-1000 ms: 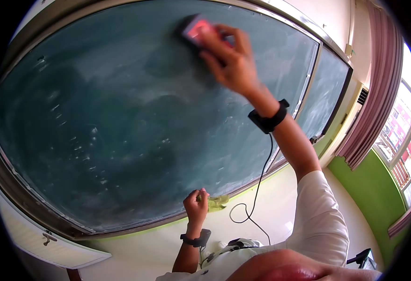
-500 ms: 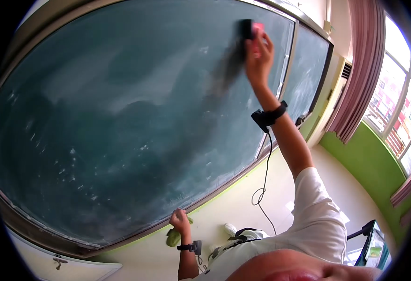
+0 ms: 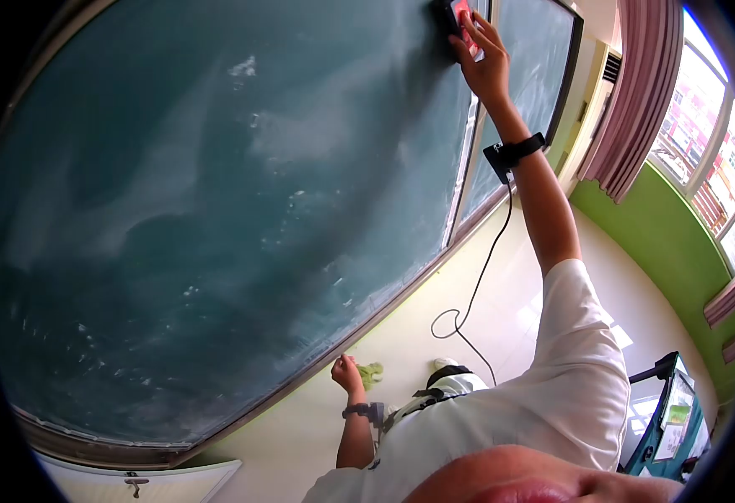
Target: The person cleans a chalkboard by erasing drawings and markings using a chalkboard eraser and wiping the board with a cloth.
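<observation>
High on the green chalkboard [image 3: 175, 210], my right hand [image 3: 486, 71] grips a chalkboard eraser [image 3: 466, 32] with a red back and a dark pad. The pad seems to lie against the board, near the vertical frame strip between two panels. My left hand [image 3: 346, 375] is closed low down, close to the board's bottom ledge. A green cloth [image 3: 371, 375] sticks out behind that fist and appears held in it. Pale smears and small white chalk flecks mark the board.
A black cable [image 3: 474, 289] hangs looped from the band on my right wrist. Striped curtains [image 3: 642, 101] and a window [image 3: 694, 126] stand at right, above a green wall [image 3: 661, 218]. A teal rack with papers [image 3: 669, 419] is at lower right, and a white door-like panel [image 3: 145, 482] at lower left.
My right hand has moved the eraser up and right toward the frame strip. The left hand and green cloth appear farther right, and the whole view has shifted.
</observation>
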The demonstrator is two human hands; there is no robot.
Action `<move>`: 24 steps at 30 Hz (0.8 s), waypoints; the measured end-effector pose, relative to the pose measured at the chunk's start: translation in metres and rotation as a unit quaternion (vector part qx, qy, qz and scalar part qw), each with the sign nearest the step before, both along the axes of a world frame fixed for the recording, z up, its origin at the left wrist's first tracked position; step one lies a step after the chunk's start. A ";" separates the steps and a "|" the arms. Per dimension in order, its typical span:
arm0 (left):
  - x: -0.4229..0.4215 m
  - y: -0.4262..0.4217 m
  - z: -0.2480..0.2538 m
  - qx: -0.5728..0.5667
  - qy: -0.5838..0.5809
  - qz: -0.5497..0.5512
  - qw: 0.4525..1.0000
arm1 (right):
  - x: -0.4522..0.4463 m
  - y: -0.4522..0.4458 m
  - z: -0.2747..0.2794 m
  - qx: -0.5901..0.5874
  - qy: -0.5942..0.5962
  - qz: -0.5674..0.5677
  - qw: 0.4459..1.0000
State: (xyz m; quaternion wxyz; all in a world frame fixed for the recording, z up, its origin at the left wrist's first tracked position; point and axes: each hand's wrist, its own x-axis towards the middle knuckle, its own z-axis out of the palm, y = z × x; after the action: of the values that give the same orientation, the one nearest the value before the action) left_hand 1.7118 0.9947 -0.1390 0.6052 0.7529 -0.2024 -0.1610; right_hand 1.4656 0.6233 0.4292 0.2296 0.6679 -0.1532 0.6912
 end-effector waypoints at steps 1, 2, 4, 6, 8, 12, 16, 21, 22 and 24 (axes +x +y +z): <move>-0.005 -0.003 -0.002 0.030 -0.009 0.004 0.999 | -0.008 -0.010 -0.019 0.011 -0.018 -0.008 1.000; -0.013 -0.005 0.013 0.035 0.032 0.026 0.999 | -0.017 -0.019 -0.036 0.022 -0.035 -0.016 0.999; -0.015 -0.011 -0.025 0.066 0.089 0.121 0.986 | -0.016 -0.005 -0.090 0.091 -0.032 0.016 0.995; -0.023 -0.016 -0.052 0.053 0.259 0.259 0.929 | -0.014 0.005 -0.151 0.120 -0.008 0.036 0.992; -0.033 -0.020 -0.082 0.026 0.311 0.283 0.907 | -0.011 0.019 -0.218 0.160 0.026 0.062 0.985; -0.072 -0.054 -0.068 -0.071 0.390 0.233 0.888 | -0.012 0.027 -0.328 0.161 0.124 0.104 0.974; -0.131 -0.108 -0.061 -0.066 0.371 0.264 0.888 | -0.035 0.039 -0.406 0.208 0.287 0.158 0.922; -0.183 -0.124 0.013 -0.010 0.294 0.218 0.931 | -0.056 0.040 -0.479 0.298 0.380 0.198 0.853; -0.192 -0.119 0.026 -0.036 0.331 0.214 0.918 | -0.080 0.039 -0.482 0.411 0.333 0.214 0.821; -0.190 -0.112 0.025 -0.061 0.370 0.226 0.899 | -0.116 0.027 -0.499 0.541 0.215 0.172 0.795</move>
State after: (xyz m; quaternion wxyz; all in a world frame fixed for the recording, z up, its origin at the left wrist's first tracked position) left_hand 1.5222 0.8831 -0.1139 0.7013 0.6263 0.2020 -0.2741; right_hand 1.3493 0.6503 -0.0699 -0.2649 0.8301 -0.3314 0.3619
